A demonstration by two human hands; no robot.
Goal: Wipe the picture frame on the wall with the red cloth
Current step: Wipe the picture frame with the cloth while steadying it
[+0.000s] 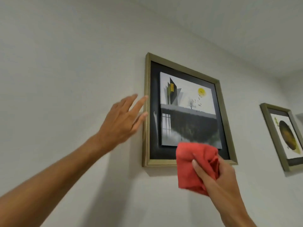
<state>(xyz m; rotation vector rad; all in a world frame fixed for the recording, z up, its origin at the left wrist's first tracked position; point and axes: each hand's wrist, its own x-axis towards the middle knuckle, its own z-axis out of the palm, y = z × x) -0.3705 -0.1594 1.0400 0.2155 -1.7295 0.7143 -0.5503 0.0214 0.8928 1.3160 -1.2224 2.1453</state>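
A gold-edged picture frame hangs on the white wall, holding a dark mat and a print of a building, a sun and birds. My right hand grips a bunched red cloth that covers the frame's lower edge, right of its middle. My left hand is raised with fingers spread, fingertips at the frame's left edge, holding nothing.
A second, smaller gold frame hangs on the wall to the right, partly cut off by the image edge. The ceiling meets the wall above both frames. Bare white wall spreads left of and below the main frame.
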